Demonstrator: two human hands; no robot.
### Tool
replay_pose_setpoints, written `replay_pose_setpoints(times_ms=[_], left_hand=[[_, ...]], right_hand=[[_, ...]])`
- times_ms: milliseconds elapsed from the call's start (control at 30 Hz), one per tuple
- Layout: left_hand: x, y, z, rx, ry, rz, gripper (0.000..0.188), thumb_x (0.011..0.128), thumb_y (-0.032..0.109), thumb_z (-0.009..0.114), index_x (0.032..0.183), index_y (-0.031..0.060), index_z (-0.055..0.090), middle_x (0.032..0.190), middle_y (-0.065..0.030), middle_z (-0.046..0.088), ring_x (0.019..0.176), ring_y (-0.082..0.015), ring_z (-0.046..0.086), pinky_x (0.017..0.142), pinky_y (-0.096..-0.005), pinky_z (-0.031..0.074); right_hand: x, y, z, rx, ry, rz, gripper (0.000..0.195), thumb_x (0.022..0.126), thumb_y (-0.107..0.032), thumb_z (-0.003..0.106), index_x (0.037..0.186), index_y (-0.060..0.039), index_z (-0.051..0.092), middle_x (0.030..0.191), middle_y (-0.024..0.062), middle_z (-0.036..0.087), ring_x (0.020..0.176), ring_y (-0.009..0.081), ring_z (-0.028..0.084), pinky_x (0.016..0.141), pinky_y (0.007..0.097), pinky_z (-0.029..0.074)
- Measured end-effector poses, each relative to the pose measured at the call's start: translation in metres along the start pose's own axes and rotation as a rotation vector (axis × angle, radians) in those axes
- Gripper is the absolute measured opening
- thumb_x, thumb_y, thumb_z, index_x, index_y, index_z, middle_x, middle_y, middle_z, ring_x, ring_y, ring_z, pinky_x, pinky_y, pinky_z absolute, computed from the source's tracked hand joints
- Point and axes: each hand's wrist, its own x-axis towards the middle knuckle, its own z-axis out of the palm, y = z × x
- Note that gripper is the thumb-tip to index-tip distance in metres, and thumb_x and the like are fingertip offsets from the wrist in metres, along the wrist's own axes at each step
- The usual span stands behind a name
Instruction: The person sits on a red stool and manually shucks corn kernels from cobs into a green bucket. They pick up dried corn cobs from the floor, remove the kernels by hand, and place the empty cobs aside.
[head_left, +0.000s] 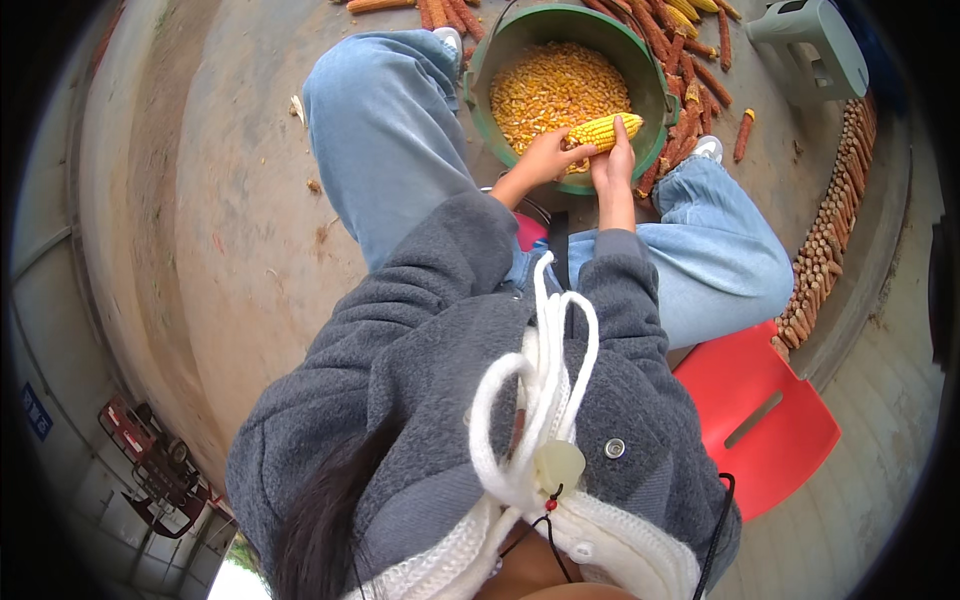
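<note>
Over the near side of a green bucket (486, 112) I hold a yellow ear of corn (606, 133), tilted with its far end up to the right. My left hand (546, 159) grips the left end, thumb lying along the kernels. From below, my right hand (613, 163) supports the right half, with a digit raised against its side. Loose corn kernels (559, 86) cover the bottom of the bucket, which stands between my legs. Some kernels below the ear are hidden by my hands.
Bare reddish corn cobs (679, 97) lie heaped right of the bucket, with yellow ears (684, 15) behind. A grey-green plastic stool (810, 45) stands at the far right. Cobs are stacked (817, 255) along the wall. A red chair (765, 427) is beneath me; red machinery (154, 457) stands left.
</note>
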Motion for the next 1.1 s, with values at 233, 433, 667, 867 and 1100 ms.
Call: replay_pose_setpoints(times_ms=[233, 433, 667, 867, 1100], left_hand=[[-0.005, 0.014, -0.004, -0.273, -0.188, 0.104, 0.038, 0.081, 0.030, 0.055, 0.102, -0.0009, 0.050, 0.072, -0.0047, 0.060, 0.041, -0.0070, 0.046, 0.038, -0.0196, 0.033], [-0.010, 0.024, -0.004, -0.833, -0.272, -0.336, 0.036, 0.086, 0.041, 0.039, 0.110, 0.0143, 0.041, 0.082, -0.0039, 0.052, 0.050, -0.0066, 0.042, 0.037, -0.0162, 0.024], [-0.004, 0.013, -0.005, -1.004, -0.177, -0.203, 0.026, 0.087, 0.025, 0.039, 0.111, 0.0168, 0.041, 0.069, 0.0019, 0.041, 0.046, -0.0043, 0.029, 0.037, -0.0147, 0.021], [-0.001, 0.011, -0.008, -1.050, -0.194, -0.270, 0.026, 0.085, 0.035, 0.040, 0.103, 0.0167, 0.043, 0.067, 0.0018, 0.042, 0.044, -0.0053, 0.033, 0.035, -0.0157, 0.019], [-0.002, 0.018, -0.008, -0.871, -0.124, -0.198, 0.029, 0.085, 0.041, 0.043, 0.096, 0.0141, 0.043, 0.063, 0.0026, 0.041, 0.039, -0.0042, 0.030, 0.033, -0.0173, 0.017]], right_hand=[[-0.013, -0.020, 0.009, 0.139, -0.134, 0.126, 0.035, 0.081, -0.033, 0.053, 0.101, -0.0052, 0.043, 0.087, 0.0128, 0.055, 0.072, 0.0223, 0.056, 0.051, 0.0312, 0.046], [-0.029, -0.029, 0.025, 0.258, -0.132, 0.221, 0.031, 0.078, -0.033, 0.047, 0.096, -0.0087, 0.043, 0.098, 0.0181, 0.055, 0.075, 0.0251, 0.056, 0.046, 0.0327, 0.045], [-0.024, -0.025, 0.020, 0.377, -0.100, 0.223, 0.035, 0.072, -0.027, 0.048, 0.098, -0.0033, 0.045, 0.096, 0.0136, 0.052, 0.091, 0.0267, 0.049, 0.084, 0.0412, 0.037], [-0.024, -0.024, 0.021, 0.466, -0.189, 0.222, 0.038, 0.067, -0.020, 0.046, 0.099, 0.0014, 0.046, 0.098, 0.0150, 0.052, 0.094, 0.0274, 0.048, 0.088, 0.0408, 0.035], [-0.021, -0.024, 0.020, 0.502, -0.269, 0.218, 0.051, 0.062, -0.018, 0.046, 0.107, 0.0050, 0.043, 0.105, 0.0178, 0.049, 0.103, 0.0315, 0.043, 0.096, 0.0425, 0.028]])
